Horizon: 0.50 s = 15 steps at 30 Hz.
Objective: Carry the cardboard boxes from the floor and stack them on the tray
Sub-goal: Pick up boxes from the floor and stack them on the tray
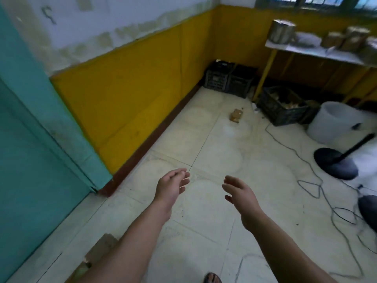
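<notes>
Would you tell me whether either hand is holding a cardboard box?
No, the left hand and the right hand are both open and empty above the floor.

No text, label or number can be read anywhere.

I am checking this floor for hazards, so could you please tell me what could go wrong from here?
1. Loose cables snake across the tiles on the right, beside the fan base; a foot could catch on them.
2. Both the left hand and right hand are empty, and the small cardboard box lies far ahead near the black crate, so reaching it may mean stepping close to that clutter.
</notes>
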Each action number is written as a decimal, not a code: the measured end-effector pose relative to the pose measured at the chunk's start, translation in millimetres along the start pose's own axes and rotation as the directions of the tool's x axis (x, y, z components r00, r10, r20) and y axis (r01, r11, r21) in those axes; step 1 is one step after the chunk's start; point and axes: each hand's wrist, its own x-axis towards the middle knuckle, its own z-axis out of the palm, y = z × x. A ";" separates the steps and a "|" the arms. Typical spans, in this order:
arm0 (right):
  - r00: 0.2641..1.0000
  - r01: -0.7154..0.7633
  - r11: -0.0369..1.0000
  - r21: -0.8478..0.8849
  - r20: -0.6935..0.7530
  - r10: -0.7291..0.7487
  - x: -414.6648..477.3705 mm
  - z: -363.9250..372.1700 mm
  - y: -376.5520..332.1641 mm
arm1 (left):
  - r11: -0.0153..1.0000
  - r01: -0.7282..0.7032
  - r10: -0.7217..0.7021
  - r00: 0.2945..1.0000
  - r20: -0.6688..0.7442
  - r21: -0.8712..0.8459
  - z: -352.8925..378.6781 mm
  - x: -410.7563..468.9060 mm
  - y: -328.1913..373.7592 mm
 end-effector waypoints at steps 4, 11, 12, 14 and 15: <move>0.997 0.011 1.000 0.013 -0.082 -0.010 42.3 -65.6 -14.4 | 0.999 -0.014 0.010 0.997 0.070 0.050 75.2 34.3 27.0; 0.988 0.010 0.998 0.059 -0.154 -0.001 133.5 -141.0 -46.1 | 0.990 -0.018 -0.005 0.987 0.158 0.140 174.6 106.7 58.2; 0.988 0.007 0.998 0.065 -0.157 0.004 150.3 -143.8 -50.4 | 0.989 -0.015 -0.009 0.987 0.161 0.146 182.7 121.5 60.2; 0.989 -0.003 0.997 0.080 -0.147 0.015 187.7 -146.5 -59.4 | 0.988 -0.002 -0.023 0.987 0.159 0.155 199.3 157.0 64.5; 0.989 -0.005 0.996 0.089 -0.144 0.018 203.3 -146.2 -64.6 | 0.988 0.009 -0.033 0.988 0.154 0.154 205.0 172.6 67.9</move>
